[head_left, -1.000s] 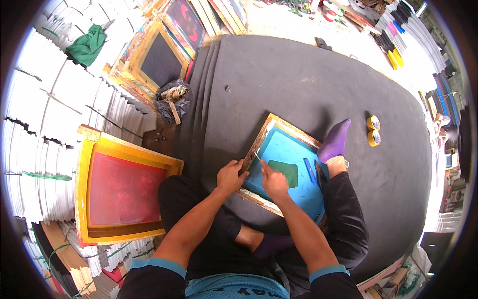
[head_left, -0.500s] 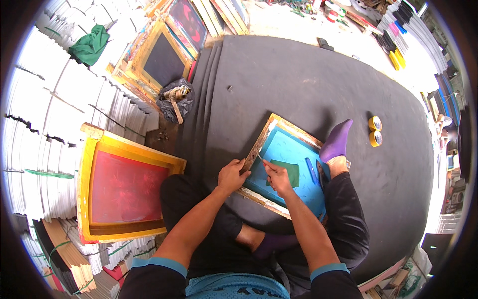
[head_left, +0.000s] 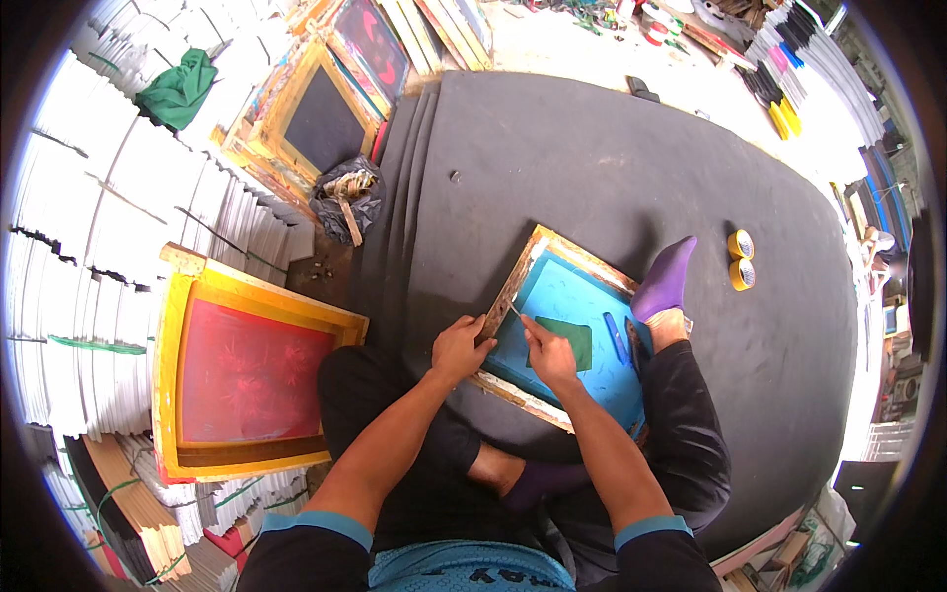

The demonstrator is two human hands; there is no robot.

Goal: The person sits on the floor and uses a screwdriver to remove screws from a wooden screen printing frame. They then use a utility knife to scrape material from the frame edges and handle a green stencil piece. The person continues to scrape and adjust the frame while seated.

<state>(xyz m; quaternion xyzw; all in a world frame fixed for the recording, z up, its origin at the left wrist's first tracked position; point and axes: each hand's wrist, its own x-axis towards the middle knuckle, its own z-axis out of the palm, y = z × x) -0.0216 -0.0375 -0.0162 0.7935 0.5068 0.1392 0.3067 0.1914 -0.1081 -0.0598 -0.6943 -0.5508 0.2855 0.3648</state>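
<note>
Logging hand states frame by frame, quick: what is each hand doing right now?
Left hand: closed on the wooden edge of the screen-printing frame.
Right hand: closed on a thin tool, tip on the blue mesh.

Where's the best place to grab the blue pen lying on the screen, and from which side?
Pinch the blue pen mid-barrel from above. It lies flat on the teal mesh of the wooden screen frame, with the purple-socked foot close on its right, so come from the left.
</note>
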